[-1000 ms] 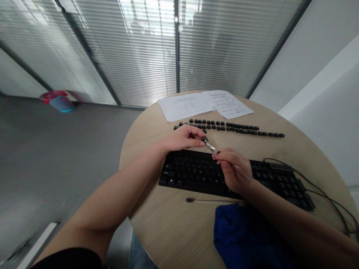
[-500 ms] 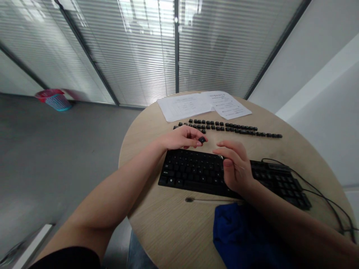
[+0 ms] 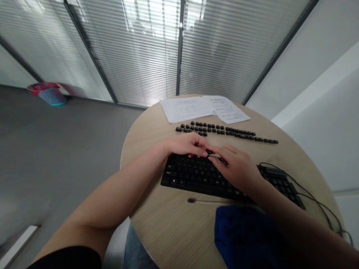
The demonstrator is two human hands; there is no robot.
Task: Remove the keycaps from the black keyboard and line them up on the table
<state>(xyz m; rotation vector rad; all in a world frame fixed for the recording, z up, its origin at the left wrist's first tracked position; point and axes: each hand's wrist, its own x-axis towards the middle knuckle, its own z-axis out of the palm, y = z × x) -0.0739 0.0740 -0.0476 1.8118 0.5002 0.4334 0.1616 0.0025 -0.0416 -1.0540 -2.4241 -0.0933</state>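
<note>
Both hands meet over the top edge of a black keyboard. Between the fingertips of my left hand is a small black keycap. My right hand pinches a thin, light-coloured tool, whose tip reaches the keycap. Part of the tool is hidden by the fingers. Behind the hands, loose black keycaps lie in rows on the round wooden table.
Printed papers lie at the table's far side. A brush with a thin handle rests in front of the keyboard, near a blue cloth. Cables run off to the right. A basket stands on the floor.
My right hand has moved left and closed in, bringing the thin tool to the keycap in my left hand. My left hand has come slightly nearer the keyboard. The view has shifted a little.
</note>
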